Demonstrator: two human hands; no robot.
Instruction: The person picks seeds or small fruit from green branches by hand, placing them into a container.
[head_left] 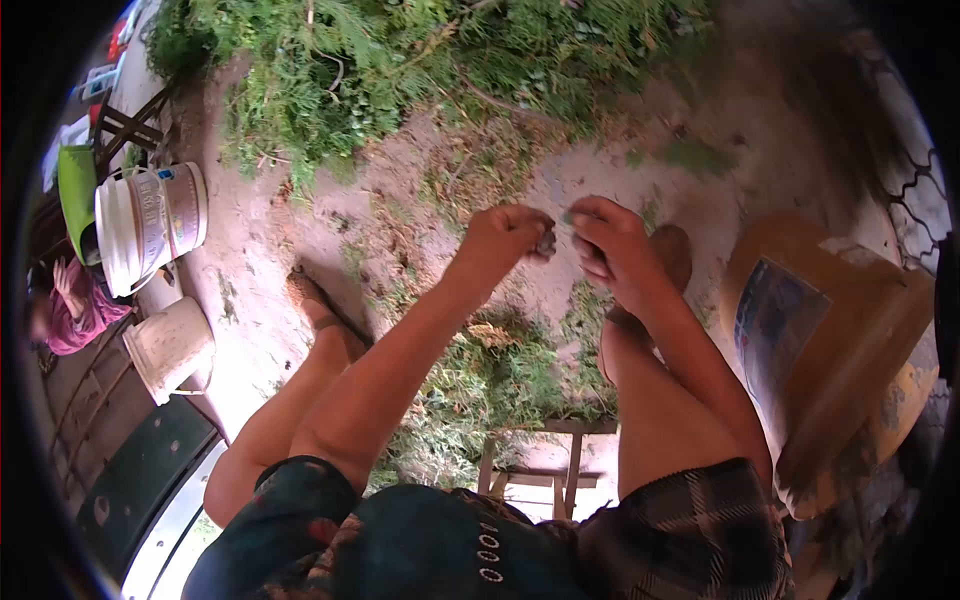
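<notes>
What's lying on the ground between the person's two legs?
In the head view, a pile of cut green sprigs lies on the bare dirt between the left leg and right leg, with a small wooden stool nearer the body.

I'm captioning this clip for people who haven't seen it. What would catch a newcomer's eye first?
First, the two hands meeting at the middle: the left hand and right hand pinch something small and dark between them, too small to identify. Below them, green cuttings lie heaped on the ground between the person's bare legs. At the left edge stand two white buckets.
</notes>
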